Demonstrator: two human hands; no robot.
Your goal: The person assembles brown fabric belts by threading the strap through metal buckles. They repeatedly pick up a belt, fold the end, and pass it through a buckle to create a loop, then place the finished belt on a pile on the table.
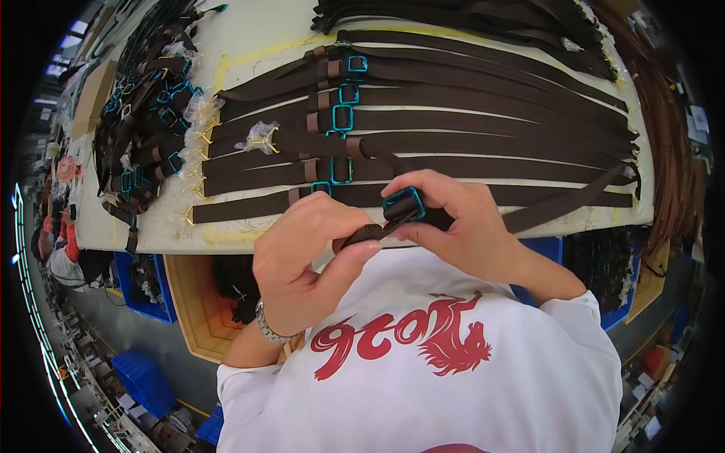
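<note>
Just off the near edge of the pale worktable, above the person's white shirt, both hands meet over one dark brown strap. The left hand, with a metal watch at its wrist, is closed on the strap's end, thumb and forefinger pinching the textured tip from below. The right hand is curled over a teal-wrapped rectangular buckle, fingers clamped on it from above, with the strap end passing at the buckle between the two hands. From there the strap runs off toward the table's right edge, crossing the near edge at a slant. On the table, past the hands, a row of brown straps lies flat and parallel, reaching from left of the table's middle to the right edge; each carries a teal buckle and lighter brown loops lined up in a column near the middle. A small gold-coloured fitting in a clear bag lies near the left ends of these straps. Toward the table's far left corner sits a tangled heap of straps with more teal buckles. Along the far edge another dark bundle stretches to the right. Below the table, blue bins and a wooden box stand on the floor.
</note>
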